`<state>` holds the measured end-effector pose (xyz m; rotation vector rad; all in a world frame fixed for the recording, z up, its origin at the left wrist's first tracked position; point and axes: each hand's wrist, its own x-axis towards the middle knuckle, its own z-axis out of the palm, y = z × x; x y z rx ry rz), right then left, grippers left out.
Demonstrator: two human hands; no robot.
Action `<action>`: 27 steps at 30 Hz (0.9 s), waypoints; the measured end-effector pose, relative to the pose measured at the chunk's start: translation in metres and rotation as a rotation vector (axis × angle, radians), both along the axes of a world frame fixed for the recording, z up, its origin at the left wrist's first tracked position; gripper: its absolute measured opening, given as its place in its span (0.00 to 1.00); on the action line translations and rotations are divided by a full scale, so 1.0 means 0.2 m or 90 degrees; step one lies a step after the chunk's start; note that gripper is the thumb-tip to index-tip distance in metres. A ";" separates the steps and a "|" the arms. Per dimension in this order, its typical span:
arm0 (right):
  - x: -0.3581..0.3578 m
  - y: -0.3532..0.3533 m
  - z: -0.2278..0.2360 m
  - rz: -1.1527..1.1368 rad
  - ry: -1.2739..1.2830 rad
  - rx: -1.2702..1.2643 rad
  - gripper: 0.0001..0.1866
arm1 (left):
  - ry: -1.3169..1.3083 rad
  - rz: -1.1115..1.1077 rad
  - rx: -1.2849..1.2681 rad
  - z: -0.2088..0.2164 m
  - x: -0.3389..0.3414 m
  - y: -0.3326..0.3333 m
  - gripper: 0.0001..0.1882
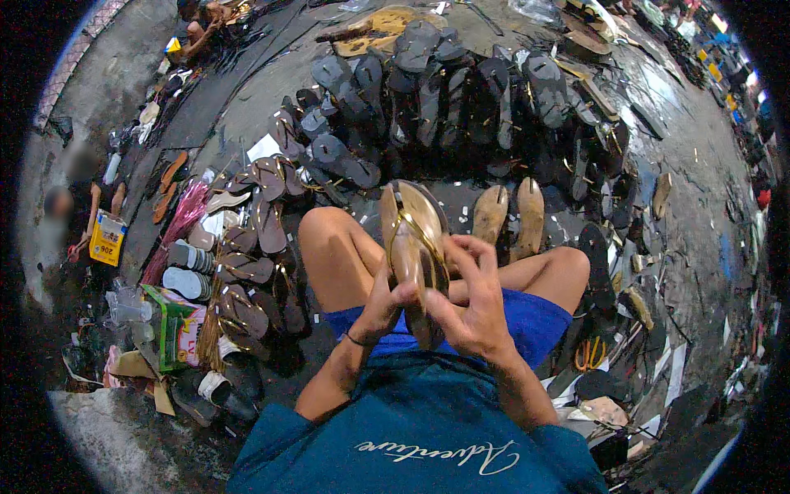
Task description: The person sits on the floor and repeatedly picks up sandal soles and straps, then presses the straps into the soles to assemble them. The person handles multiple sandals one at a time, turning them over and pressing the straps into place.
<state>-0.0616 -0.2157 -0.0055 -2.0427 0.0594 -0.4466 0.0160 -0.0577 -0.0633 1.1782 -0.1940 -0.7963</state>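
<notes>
Above my lap I hold a sandal (pixel 444 216) with a shiny gold thong strap, fitted on a wooden shoe last (pixel 403 257), its toe pointing away from me. My left hand (pixel 383 305) grips its left side near the heel, the thumb lying along the last. On the other side my right hand (pixel 476 300) has its fingers bent against the strap's right side and its thumb near the heel. The far side of the sole is hidden from me. Just beyond my right knee, two bare wooden lasts (pixel 491 212) stand side by side on the floor.
Dark sandals and soles (pixel 428 99) stand in a curved row ahead. At my left lie brown sandals (pixel 267 214), pink strands (pixel 181 222), a green box (pixel 169 329) and a yellow packet (pixel 107 237). Scraps and orange loops (pixel 590 356) litter the right. Another person (pixel 197 33) sits far left.
</notes>
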 end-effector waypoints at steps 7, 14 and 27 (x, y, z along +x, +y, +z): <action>-0.12 -0.03 0.10 0.117 0.033 -0.012 0.48 | 0.252 0.009 -0.301 -0.01 -0.06 0.03 0.52; -0.21 0.11 -0.23 0.036 0.060 -0.049 0.42 | 0.025 0.142 -0.013 0.06 -0.10 0.07 0.51; -0.60 0.16 -0.17 0.161 0.350 0.770 0.24 | 0.217 0.007 -0.183 0.27 -0.43 0.26 0.73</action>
